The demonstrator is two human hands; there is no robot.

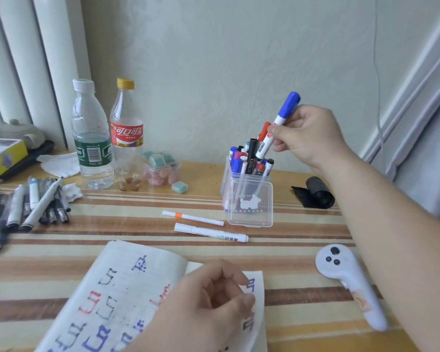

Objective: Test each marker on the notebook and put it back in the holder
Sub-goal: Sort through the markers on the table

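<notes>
Right hand (308,138) pinches blue-capped whiteboard marker (277,125) mid-barrel, thumb and fingers curled round it; lower end just above crowded clear holder (249,199). Left hand (208,301) rests on notebook (117,288), fingers loosely bent, holding nothing. Marker judged light, rigid, smooth plastic: grip barrel, not cap

We record a wooden worktop (302,240) with brown and cream stripes. At its far left stand a water bottle (92,138) and a cola bottle (126,138) side by side, with a clear tub (161,171) of small blocks just beside them. A heap of pens (28,201) lies at the left edge. At centre lie an orange-banded marker (192,217) and a white marker (210,232), close to a clear holder (249,201). An open notebook (117,288) lies nearest us, a white controller (348,280) to its right, and a black roll (315,193) beyond.
</notes>
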